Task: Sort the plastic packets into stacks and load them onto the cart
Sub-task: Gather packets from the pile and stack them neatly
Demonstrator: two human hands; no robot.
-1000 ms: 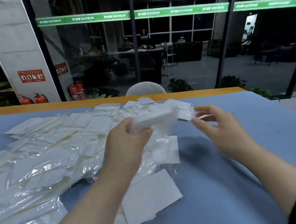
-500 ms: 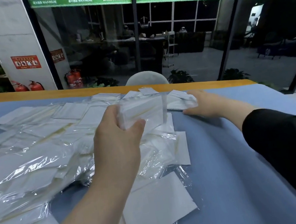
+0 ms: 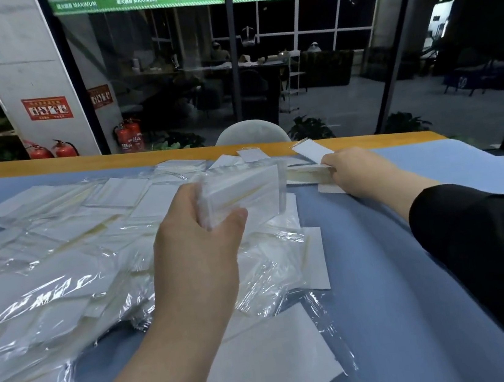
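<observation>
Several clear plastic packets with white inserts (image 3: 62,267) lie spread in a loose heap over the blue table (image 3: 383,269). My left hand (image 3: 196,239) grips a thick stack of packets (image 3: 244,191), held up above the heap in the middle of the view. My right hand (image 3: 357,170) is stretched to the far right of the heap and pinches a few packets (image 3: 306,172) lying near the table's far edge. A single packet (image 3: 312,150) tilts up just beyond that hand. No cart is in view.
The table's orange far edge (image 3: 48,161) runs across the view. Behind it stand a white chair back (image 3: 250,130), a glass wall, potted plants (image 3: 309,127) and red fire extinguishers (image 3: 128,136). Larger white packets (image 3: 274,367) lie near me.
My right hand has reached from beside the held stack out to the far right edge of the heap and taken hold of packets there. My left hand keeps its stack raised.
</observation>
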